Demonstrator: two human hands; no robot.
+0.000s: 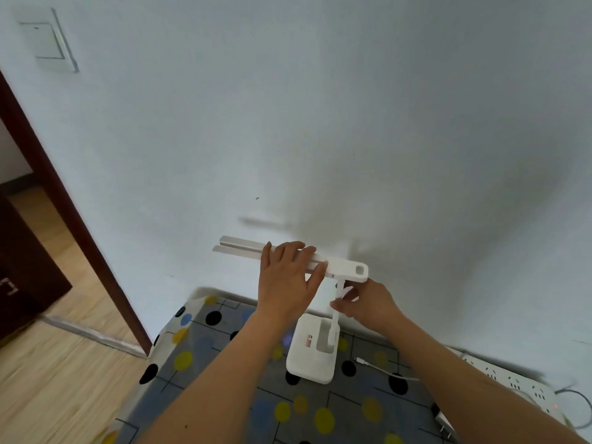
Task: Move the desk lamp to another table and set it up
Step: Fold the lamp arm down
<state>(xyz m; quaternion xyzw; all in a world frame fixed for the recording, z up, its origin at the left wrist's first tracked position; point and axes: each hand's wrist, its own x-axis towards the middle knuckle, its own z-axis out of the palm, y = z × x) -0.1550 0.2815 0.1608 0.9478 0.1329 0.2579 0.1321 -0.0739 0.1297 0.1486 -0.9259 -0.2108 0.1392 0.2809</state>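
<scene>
A white desk lamp stands on a table covered with a grey dotted cloth (224, 373). Its rectangular base (304, 360) sits near the wall, and a thin upright stem (334, 318) carries a long two-bar head (243, 246) that reaches out to the left. My left hand (288, 280) grips the head near its hinge end, fingers curled over the top. My right hand (365, 302) pinches the stem just below the head. A loose white cable (384, 368) lies on the cloth to the right of the base.
A white power strip (512, 382) with a red light lies at the table's right, by the wall, with a grey cord beyond it. A dark door frame (64, 203) and wooden floor (57, 379) are on the left. A wall switch (48, 40) is at top left.
</scene>
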